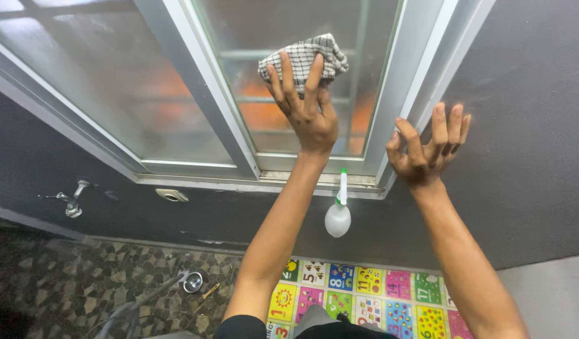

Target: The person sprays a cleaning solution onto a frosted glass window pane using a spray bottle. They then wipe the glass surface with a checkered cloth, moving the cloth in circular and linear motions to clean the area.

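Cloth [304, 58] against glass, that's the picture: a checked black-and-white rag bunched up on the frosted pane [314, 25] of the sliding window, well above the sill [264, 184]. Its long axis runs roughly across the pane, the fuller, bunched end pointing to the right and slightly up. The left hand [307, 103] lies flat over its lower part, fingers spread and pointing up the glass, palm pressing the rag down rather than pinching it. The right hand [427, 147] is up beside the white window frame [405, 94], just above sill height, grip spread wide, fingers fanned and slightly curled, holding nothing, close against the grey wall [528, 125]. Below the sill hangs a white spray bottle [337, 213] with a green nozzle, long axis upright, nozzle end up at the sill's edge. Farther beneath the sill, a colourful number mat [364, 295] covers the floor.
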